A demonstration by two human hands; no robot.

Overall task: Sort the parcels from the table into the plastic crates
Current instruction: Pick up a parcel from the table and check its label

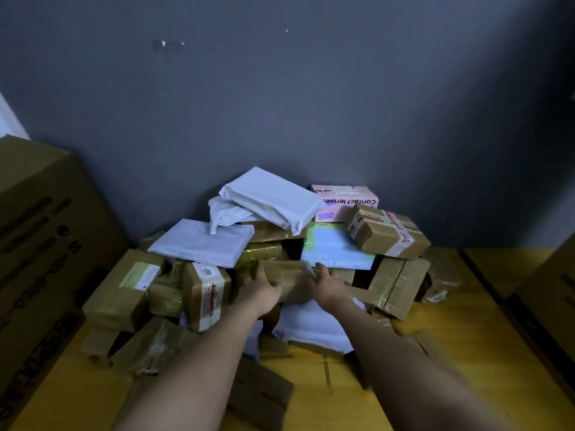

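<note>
Parcels heap round the brown box (287, 279) both my hands, left (259, 289) and right (328, 284), grip; three white mailers (202, 242) and blue box (336, 248) overhead.

A single head-worn, wide-angle view looks forward and down from above the person's own forearms. It faces a grey wall (280, 104) straight ahead, with the heap of parcels (280, 244) on the yellow worktop (466, 353) close below, within arm's reach. Both hands (263, 289) meet at mid-frame. Straight edges bow toward the frame's borders.
</note>
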